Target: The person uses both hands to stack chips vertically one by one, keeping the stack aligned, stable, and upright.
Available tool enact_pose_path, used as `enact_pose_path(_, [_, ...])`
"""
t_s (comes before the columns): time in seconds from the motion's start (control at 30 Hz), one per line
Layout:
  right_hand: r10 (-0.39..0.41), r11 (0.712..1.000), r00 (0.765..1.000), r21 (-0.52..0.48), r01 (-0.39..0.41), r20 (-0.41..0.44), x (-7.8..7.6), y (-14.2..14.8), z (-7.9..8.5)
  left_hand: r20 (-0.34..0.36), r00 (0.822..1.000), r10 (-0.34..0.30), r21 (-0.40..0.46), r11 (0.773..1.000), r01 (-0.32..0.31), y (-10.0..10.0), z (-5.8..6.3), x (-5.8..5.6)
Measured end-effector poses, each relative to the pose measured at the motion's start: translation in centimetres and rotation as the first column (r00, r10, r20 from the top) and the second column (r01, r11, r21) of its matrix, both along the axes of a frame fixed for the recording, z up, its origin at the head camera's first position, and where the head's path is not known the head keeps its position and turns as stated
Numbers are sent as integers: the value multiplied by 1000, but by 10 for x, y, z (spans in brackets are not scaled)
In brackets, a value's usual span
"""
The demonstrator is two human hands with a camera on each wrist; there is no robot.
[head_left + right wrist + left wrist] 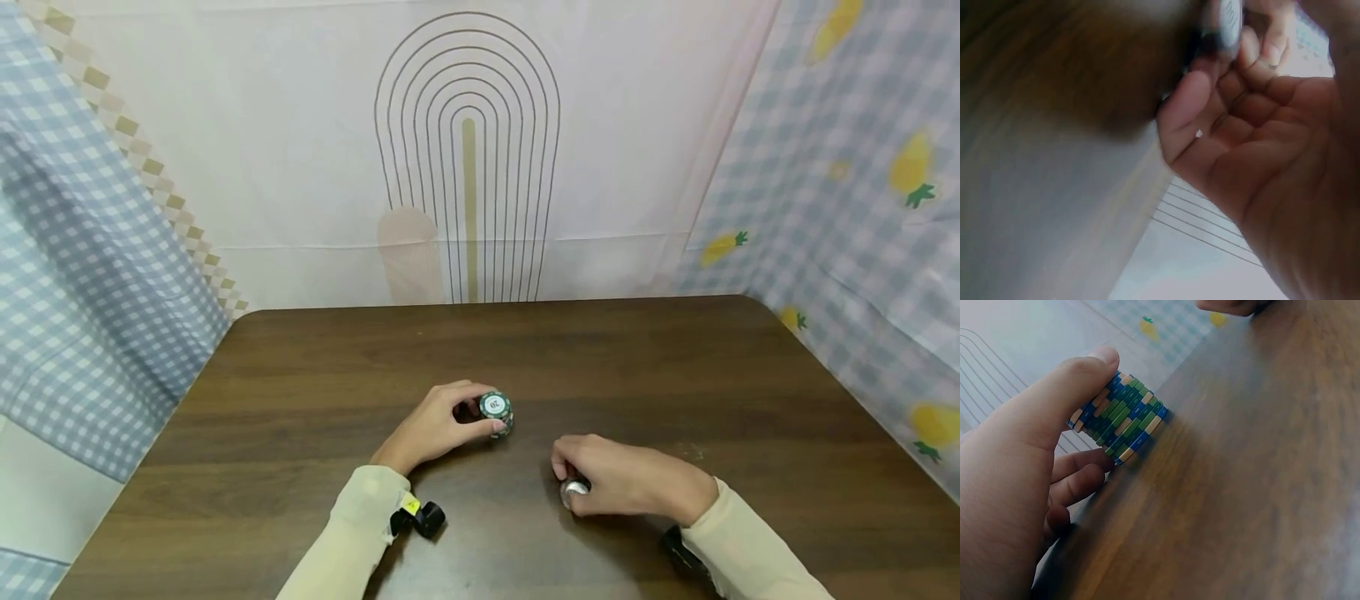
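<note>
My left hand [442, 423] grips a stack of poker chips [496, 406] between thumb and fingers, just left of the table's middle. Green and blue chip edges with pale blocks line up in the left wrist view [1124, 419]; the top chip has a white centre. To the right and nearer, my right hand [630, 477] is curled low at the table, pinching a shiny pale round piece that looks like a poker chip [575, 492], mostly hidden. In the right wrist view, a blurred chip [1230, 24] shows past the right fingers; which hand has it, I cannot tell.
The brown wooden table [480, 342] has rounded far corners. Behind it hangs a white cloth [300, 150] with arched lines, flanked by blue checked cloths [825, 208]. A black wrist device [429, 520] is strapped at the left sleeve, and another [684, 554] at the right.
</note>
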State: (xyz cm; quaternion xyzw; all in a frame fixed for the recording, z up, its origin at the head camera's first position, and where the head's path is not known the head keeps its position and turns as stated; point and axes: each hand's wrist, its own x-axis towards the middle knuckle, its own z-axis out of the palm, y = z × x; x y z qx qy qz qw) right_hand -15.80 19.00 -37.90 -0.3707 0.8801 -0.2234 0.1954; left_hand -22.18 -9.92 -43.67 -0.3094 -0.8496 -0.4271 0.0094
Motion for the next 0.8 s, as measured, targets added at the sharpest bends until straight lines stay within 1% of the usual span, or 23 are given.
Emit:
enact_pose_path(0.13, [-13,999,1000,42,13,-5,-2,-2,0,15,1000,-5,-5,1000,5,1,-1,-1])
enact_pose_path(0.23, [-9,998,999,57,10,-32,-4,-1,1,22,1000,-1,-6,1000,1,2,0,-2])
enact_pose_path(0.33, [-10,998,1000,65,10,-1,-3,0,6,28,1000,5,-8,1000,-5,1,1,-2])
enact_pose_path(0.47, [-1,995,998,97,-5,61,2,1,13,32,999,12,-10,1000,-11,0,0,-2])
enact_pose_path(0.57, [2,990,999,138,-9,53,5,1,15,29,999,19,-13,1000,-19,-1,-1,-2])
enact_pose_path(0.7, [-22,983,1000,180,19,17,8,2,17,21,1000,17,-16,1000,-17,-1,-1,-2])
enact_pose_path(0.8, [-31,979,999,201,29,9,9,1,17,24,1000,14,-15,1000,-13,-1,-1,-2])
